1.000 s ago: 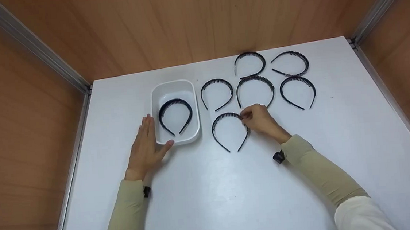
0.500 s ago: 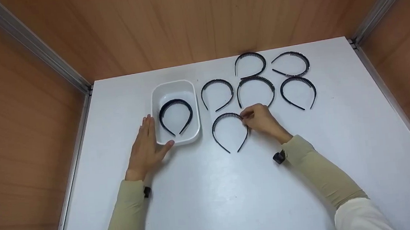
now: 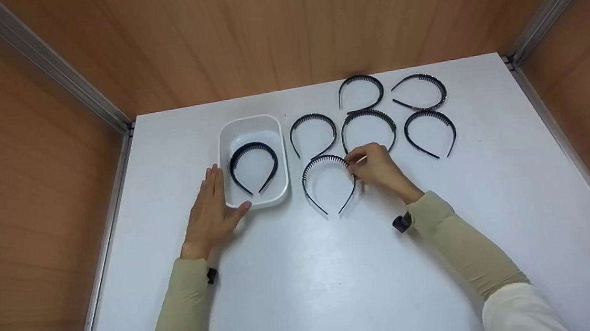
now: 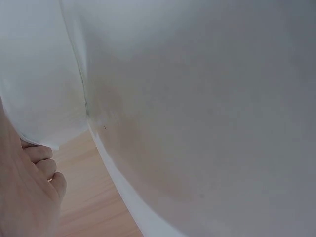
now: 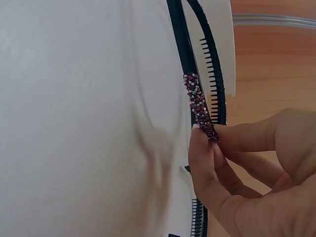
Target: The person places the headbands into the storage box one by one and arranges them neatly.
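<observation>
My right hand [image 3: 380, 172] pinches a black toothed headband [image 3: 304, 182] by its right side, between thumb and fingers. In the right wrist view, the pinched headband [image 5: 197, 101] shows a patch of red and silver glitter stones, with the fingertips at the lower end of that patch. The band stands tilted, close over the table. My left hand [image 3: 207, 214] rests along the left side and near corner of a white plastic tub [image 3: 284, 153], fingers straight and thumb spread. One black headband [image 3: 251, 146] lies inside the tub.
Several more black headbands lie on the white table [image 3: 305, 291] to the right: one headband [image 3: 312, 117] beside the tub, another headband [image 3: 368, 113] just behind my right hand, others farther back and right. Wooden panels [image 3: 284, 29] wall the table at the back and both sides.
The pinched headband has risen slightly off its earlier place and shifted a little backward, with my right hand tilting it. The left hand and tub have stayed put.
</observation>
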`<state>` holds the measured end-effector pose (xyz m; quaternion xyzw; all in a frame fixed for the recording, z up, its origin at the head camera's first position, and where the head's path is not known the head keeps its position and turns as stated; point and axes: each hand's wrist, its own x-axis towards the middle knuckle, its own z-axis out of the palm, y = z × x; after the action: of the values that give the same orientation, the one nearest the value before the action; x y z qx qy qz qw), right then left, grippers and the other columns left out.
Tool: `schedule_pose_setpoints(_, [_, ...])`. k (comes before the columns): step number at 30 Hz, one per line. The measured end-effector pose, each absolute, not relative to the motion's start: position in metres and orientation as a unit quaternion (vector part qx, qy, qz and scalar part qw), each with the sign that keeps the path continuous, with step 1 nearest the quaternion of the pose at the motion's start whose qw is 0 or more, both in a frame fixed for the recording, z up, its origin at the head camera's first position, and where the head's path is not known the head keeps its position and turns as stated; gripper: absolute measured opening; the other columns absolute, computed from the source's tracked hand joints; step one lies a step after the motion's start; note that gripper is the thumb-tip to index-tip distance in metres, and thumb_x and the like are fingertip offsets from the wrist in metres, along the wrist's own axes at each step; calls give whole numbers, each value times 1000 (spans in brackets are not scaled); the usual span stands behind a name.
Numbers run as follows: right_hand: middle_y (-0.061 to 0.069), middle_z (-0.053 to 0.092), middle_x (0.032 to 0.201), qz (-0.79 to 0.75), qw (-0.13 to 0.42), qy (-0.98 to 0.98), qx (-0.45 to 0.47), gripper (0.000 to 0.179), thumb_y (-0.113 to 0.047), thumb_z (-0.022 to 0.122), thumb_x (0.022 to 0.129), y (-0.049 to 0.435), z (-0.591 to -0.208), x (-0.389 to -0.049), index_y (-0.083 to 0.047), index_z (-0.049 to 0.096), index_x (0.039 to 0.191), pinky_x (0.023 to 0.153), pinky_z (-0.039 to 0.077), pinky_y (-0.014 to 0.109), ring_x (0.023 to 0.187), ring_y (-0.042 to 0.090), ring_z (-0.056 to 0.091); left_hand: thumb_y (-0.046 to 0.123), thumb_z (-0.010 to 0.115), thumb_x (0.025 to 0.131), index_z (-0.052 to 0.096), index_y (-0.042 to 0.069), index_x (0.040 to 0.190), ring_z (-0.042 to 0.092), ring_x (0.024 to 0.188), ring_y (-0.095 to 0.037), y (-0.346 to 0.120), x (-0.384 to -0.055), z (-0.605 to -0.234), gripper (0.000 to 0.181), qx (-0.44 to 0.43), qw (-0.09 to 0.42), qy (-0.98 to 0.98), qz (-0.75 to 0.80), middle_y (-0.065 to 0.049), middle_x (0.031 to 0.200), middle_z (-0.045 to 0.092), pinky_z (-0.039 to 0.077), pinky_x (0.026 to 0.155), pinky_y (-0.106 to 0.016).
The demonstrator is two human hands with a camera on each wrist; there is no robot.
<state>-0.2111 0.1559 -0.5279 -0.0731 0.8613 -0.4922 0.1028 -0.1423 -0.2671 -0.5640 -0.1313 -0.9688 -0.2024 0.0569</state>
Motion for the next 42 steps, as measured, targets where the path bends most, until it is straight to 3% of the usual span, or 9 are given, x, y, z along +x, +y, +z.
schedule_pose_setpoints(6, [22,78,108,-501,92,857,-77,25,3,72,92,153,-516,-213,4,80,116,69,65,23,84,22,78,63,64,100,11,-5,169,11,167,-37,-268,-142,-565,110,-132,62,-969,-200,-24,178,12,16,136,-50])
schedule_pose_setpoints(13, [19,78,106,-510,72,852,-96,26,1,73,91,151,-504,-215,3,79,117,70,65,25,91,28,78,64,64,99,12,-5,169,11,167,-36,-268,-142,-565,111,-135,66,-968,-199,-25,177,14,17,136,-49])
schedule_pose_setpoints(24, [16,80,100,-505,29,851,-138,25,1,74,89,148,-495,-217,3,80,112,69,61,18,88,29,79,64,62,101,13,-5,169,11,167,-35,-267,-140,-565,109,-134,66,-969,-195,-24,178,14,16,136,-48])
schedule_pose_setpoints(42, [21,77,104,-519,34,839,-162,25,3,76,90,136,-474,-228,6,79,114,68,64,21,92,34,78,67,60,101,11,-3,170,8,168,-32,-267,-141,-564,110,-128,54,-971,-195,-19,179,10,13,137,-45])
